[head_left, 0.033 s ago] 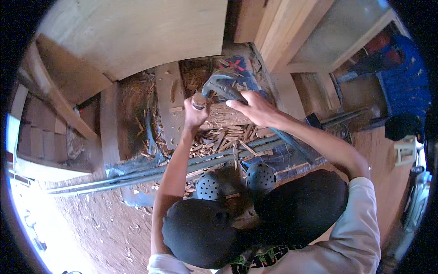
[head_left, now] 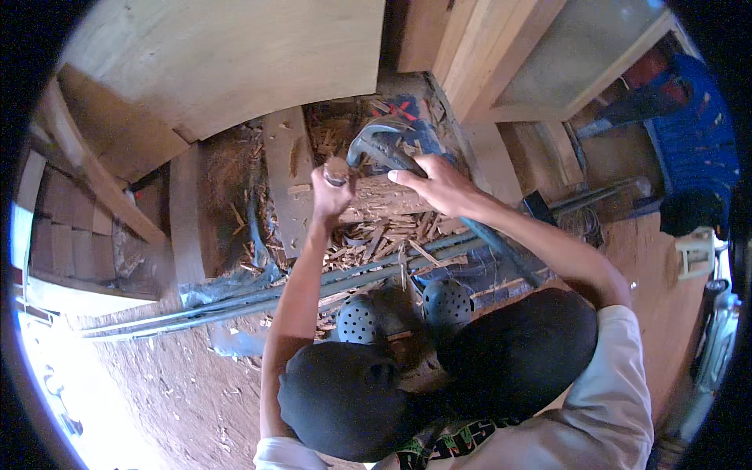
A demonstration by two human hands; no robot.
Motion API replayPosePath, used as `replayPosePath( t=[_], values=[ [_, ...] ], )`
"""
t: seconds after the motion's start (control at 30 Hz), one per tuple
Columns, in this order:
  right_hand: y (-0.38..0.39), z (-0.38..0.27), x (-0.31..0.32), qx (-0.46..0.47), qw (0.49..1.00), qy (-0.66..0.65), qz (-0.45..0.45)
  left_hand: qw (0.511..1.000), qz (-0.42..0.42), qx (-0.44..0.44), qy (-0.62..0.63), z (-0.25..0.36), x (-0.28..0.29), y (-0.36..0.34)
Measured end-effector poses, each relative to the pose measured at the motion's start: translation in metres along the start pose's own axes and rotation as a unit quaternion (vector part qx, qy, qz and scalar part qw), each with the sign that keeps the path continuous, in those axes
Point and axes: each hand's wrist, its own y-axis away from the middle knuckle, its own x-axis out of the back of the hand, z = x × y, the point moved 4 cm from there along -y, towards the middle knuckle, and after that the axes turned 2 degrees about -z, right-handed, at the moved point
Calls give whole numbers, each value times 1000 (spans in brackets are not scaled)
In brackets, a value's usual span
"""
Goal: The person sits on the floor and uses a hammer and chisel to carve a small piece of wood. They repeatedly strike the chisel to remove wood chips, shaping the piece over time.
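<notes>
My right hand (head_left: 442, 184) is closed around the shaft of an adze (head_left: 377, 141). Its curved metal head points left, and the shaft runs under my forearm toward the lower right. My left hand (head_left: 331, 196) is closed on a short piece of wood (head_left: 337, 168), whose upper end shows above my fingers. The blade's tip is just right of that wood, with a narrow gap between them. Beneath both hands lies a rough wooden block (head_left: 384, 196), partly covered by wood chips (head_left: 376, 239).
Long metal pipes (head_left: 235, 305) cross in front of my grey clogs (head_left: 359, 317). A large pale board (head_left: 235, 55) stands at the far left, thick timbers (head_left: 486, 55) at the far right. A person in blue (head_left: 693, 133) is at the right, near a white plastic stool (head_left: 695, 254).
My left hand and the piece of wood have shifted slightly left, away from the adze's tip. My right hand and the adze have barely moved.
</notes>
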Motion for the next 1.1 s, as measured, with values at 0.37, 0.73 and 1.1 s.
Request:
replayPosePath(
  t=[0.37, 0.73, 1.1],
  values=[
    [32, 139, -57, -98, 992, 61, 58, 994, 69, -86, 14, -13, 15, -45],
    [32, 150, -63, -60, 988, 120, 82, 981, 24, 103, 164, -28, 15, -73],
    [33, 155, -70, -60, 992, 76, 86, 974, 72, 165, 138, -63, 16, -90]
  ],
)
